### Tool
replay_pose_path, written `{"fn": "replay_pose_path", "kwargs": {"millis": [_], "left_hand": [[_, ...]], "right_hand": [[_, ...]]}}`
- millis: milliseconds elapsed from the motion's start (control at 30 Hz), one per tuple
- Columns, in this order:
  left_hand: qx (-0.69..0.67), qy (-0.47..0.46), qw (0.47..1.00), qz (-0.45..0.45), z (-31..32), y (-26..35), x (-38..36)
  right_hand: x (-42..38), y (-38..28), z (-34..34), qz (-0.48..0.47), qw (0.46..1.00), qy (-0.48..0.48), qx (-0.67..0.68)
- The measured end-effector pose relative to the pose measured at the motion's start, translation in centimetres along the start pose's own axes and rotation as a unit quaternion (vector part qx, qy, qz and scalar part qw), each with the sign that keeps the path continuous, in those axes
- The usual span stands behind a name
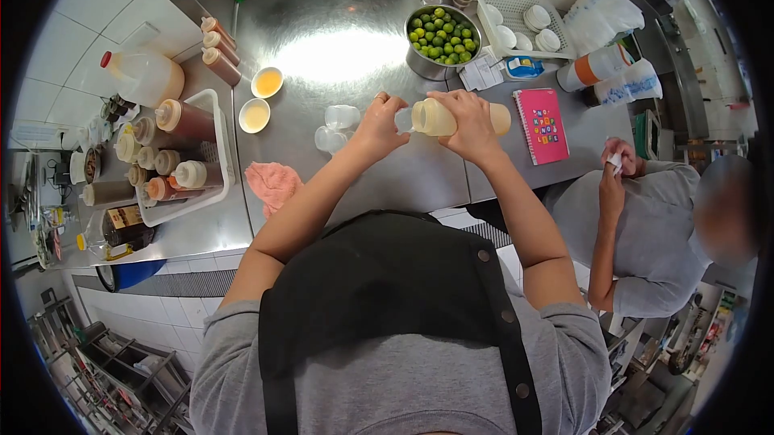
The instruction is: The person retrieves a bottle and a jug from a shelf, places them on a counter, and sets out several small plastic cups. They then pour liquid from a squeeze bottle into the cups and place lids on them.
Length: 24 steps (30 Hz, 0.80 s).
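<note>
My right hand (pixel 468 124) is wrapped round a pale yellow bottle (pixel 501 119) that lies tilted nearly on its side, its wide mouth facing left. My left hand (pixel 377 124) pinches a small clear plastic cup (pixel 404 120) right at the bottle's mouth. Whether liquid is running between them cannot be made out. Just left of that hand, more clear plastic cups (pixel 330 139) stand on the steel counter (pixel 347 201). Farther left are two white bowls (pixel 255 116) with yellow liquid in them.
A crate (pixel 230 185) of sauce bottles and a pink cloth (pixel 273 185) are at left. Toward the back stand a pot of green limes (pixel 439 34) and a rack of white cups (pixel 484 0). A pink notebook (pixel 541 126) lies right, near another person (pixel 637 233) in grey.
</note>
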<state>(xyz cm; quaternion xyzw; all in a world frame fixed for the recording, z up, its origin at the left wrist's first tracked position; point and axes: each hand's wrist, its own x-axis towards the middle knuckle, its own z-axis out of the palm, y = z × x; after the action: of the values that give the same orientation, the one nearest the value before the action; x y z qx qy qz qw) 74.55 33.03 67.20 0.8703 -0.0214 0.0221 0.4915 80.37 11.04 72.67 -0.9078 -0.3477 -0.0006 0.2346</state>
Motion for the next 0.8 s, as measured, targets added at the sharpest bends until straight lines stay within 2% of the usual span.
{"fn": "replay_pose_path", "kwargs": {"millis": [333, 800], "left_hand": [[0.009, 0.021, 1.000, -0.006, 2.0, -1.3, 0.5], [0.000, 0.031, 1.000, 0.005, 2.4, -1.7, 0.7]], "right_hand": [[-0.5, 0.9, 1.0, 0.013, 0.996, -0.003, -0.085], [-0.2, 0.9, 0.7, 0.020, 0.991, -0.036, -0.124]]}}
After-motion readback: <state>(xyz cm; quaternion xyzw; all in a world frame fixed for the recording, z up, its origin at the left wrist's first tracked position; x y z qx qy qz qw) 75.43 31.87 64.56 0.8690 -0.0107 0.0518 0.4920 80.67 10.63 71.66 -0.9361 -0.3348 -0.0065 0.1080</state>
